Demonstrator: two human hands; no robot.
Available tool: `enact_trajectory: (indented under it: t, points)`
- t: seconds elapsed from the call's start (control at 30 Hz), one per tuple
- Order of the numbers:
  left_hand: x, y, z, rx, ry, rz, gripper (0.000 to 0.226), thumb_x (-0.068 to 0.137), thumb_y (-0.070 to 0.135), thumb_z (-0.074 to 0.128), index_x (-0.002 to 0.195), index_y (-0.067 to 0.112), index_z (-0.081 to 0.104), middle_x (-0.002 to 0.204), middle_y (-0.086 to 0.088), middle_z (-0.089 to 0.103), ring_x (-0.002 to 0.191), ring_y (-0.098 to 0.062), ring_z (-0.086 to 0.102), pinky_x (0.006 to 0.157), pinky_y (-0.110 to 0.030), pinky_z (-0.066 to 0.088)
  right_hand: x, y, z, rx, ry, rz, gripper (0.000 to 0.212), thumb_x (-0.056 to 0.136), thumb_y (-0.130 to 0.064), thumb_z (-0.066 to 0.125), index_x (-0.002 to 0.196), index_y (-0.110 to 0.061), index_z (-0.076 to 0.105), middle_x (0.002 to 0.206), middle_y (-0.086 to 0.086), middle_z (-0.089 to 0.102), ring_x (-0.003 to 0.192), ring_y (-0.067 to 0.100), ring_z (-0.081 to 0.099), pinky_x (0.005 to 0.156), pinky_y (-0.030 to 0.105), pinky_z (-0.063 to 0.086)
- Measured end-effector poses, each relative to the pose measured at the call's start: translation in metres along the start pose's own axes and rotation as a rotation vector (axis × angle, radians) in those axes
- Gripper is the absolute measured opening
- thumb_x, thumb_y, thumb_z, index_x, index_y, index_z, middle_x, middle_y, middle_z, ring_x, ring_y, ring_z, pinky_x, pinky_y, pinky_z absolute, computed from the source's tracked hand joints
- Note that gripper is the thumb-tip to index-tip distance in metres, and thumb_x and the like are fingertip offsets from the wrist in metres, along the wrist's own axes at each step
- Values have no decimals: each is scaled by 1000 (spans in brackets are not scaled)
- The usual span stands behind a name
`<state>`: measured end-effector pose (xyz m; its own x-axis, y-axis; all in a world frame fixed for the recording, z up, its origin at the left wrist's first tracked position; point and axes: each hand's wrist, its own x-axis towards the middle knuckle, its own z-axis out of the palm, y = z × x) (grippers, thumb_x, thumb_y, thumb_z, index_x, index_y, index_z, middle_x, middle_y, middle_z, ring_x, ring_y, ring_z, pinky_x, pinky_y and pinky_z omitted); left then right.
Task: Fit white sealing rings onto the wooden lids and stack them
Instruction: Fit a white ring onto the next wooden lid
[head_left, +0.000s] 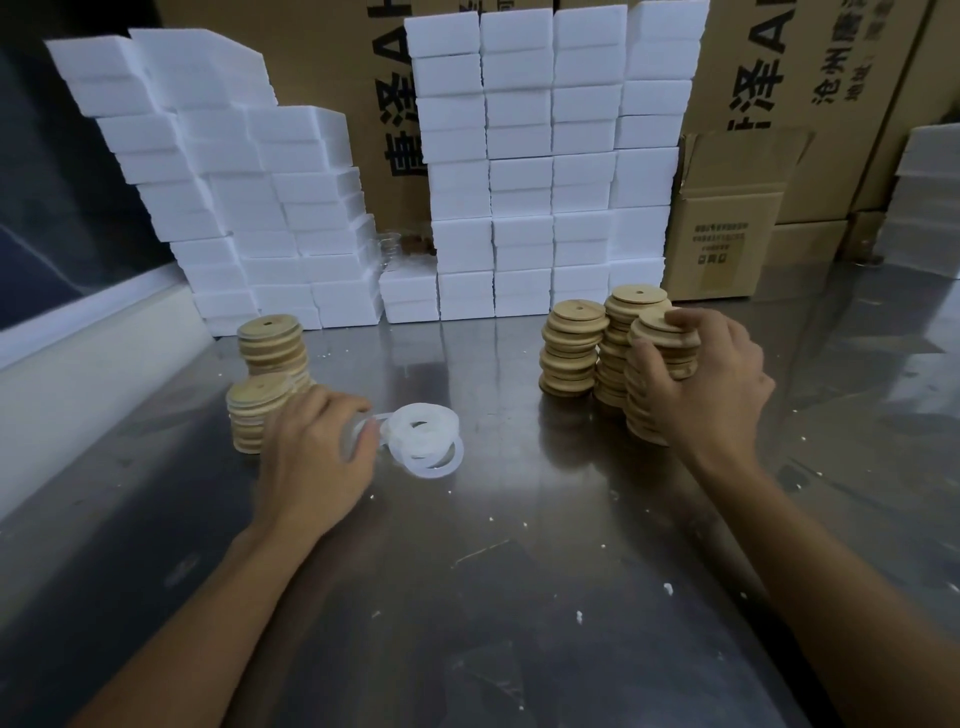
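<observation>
Foreground: two bare forearms reach in from the bottom edge over a scuffed steel surface (519, 597) flecked with white crumbs. Lower left of centre: the left hand (317, 457), knuckles up, its fingers curled down onto the near end of a loose pile of white sealing rings (423, 439); whether it pinches a ring or only rests on the pile cannot be told, since the fingertips are hidden. The rings lie overlapping, flat on the surface, just right of that hand. Immediately behind and left of the hand: two stacks of ringed lids (262, 410), each lid showing a pale band at its edge, the farther stack taller. Right of centre: the right hand (701, 374), fingers and thumb curled round the top wooden lid (662, 332) of the nearest of three bare lid stacks (574, 351); that lid sits tilted. The three stacks stand touching one another. Background, upper frame: walls of white foam blocks (519, 171) piled in columns, with a lower, stepped pile at upper left. Behind them: large printed cardboard cartons (810, 78), and a smaller open carton (722, 228) at right.
</observation>
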<state>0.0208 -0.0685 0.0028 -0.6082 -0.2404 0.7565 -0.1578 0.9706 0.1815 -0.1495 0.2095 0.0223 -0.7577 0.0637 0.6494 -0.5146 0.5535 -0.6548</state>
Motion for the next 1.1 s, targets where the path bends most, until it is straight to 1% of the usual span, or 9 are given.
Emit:
enact_trajectory:
  t: [0.17, 0.3, 0.47, 0.6, 0.7, 0.87, 0.93, 1.0, 1.1]
  points:
    - [-4, 22, 9, -127, -247, 128, 32, 78, 35, 66, 96, 10, 74, 92, -4, 67, 86, -28, 60, 76, -40, 48, 0, -1, -2, 3, 63, -55, 34, 90, -43, 66, 115, -21, 58, 126, 3, 56, 119, 25, 46, 95, 39, 29]
    - [-6, 27, 14, -165, -335, 152, 21, 77, 37, 78, 88, 19, 76, 93, 4, 67, 92, -21, 58, 83, -41, 47, -5, -14, -7, 107, 99, -159, 34, 89, -38, 67, 112, -15, 59, 119, 4, 58, 111, 24, 50, 93, 34, 33]
    - [-3, 25, 15, -203, -373, 118, 9, 83, 27, 75, 81, 19, 76, 91, 4, 66, 94, -20, 54, 87, -41, 43, -23, -39, -11, 297, 38, -187, 30, 86, -32, 72, 108, -17, 59, 108, -5, 53, 102, 12, 53, 90, 22, 41]
    - [-2, 28, 14, -158, -394, 129, 10, 87, 26, 71, 83, 17, 73, 95, 3, 65, 97, -22, 53, 89, -40, 41, -36, -49, -8, 437, -65, -112, 30, 85, -32, 75, 107, -23, 58, 108, -4, 61, 102, 18, 61, 86, 33, 50]
    - [-2, 29, 13, -147, -399, 111, 10, 89, 24, 68, 84, 16, 72, 100, 3, 62, 101, -20, 51, 91, -40, 40, -42, -51, -5, 483, -121, -81, 30, 84, -34, 76, 107, -25, 58, 109, 0, 65, 103, 15, 63, 85, 30, 52]
    - [-2, 34, 12, -94, -304, 110, 8, 90, 12, 63, 82, 14, 62, 93, 2, 63, 94, -24, 50, 79, -37, 30, -51, -54, 0, 565, -227, 2, 30, 79, -38, 77, 101, -30, 58, 101, -2, 68, 89, 12, 66, 74, 20, 51]
    - [-1, 34, 12, -130, -252, 55, 12, 90, 8, 60, 81, 15, 58, 88, 1, 62, 88, -25, 51, 76, -35, 28, -52, -56, 2, 682, -283, 96, 26, 78, -26, 80, 96, -24, 62, 95, -1, 70, 82, 11, 67, 69, 19, 53]
    - [1, 39, 14, -315, -189, -99, 19, 92, 7, 57, 80, 20, 55, 83, -1, 59, 82, -22, 52, 71, -32, 32, -53, -58, 5, 764, -337, 254, 23, 75, -15, 82, 91, -19, 67, 88, -1, 73, 75, 8, 66, 64, 19, 52]
    - [4, 50, 15, -642, -143, -358, 21, 97, 13, 53, 80, 25, 55, 80, 4, 60, 71, -6, 54, 64, -17, 41, -55, -57, 9, 780, -437, 396, 24, 69, -16, 86, 89, -14, 72, 84, 0, 74, 67, 2, 64, 60, 17, 49]
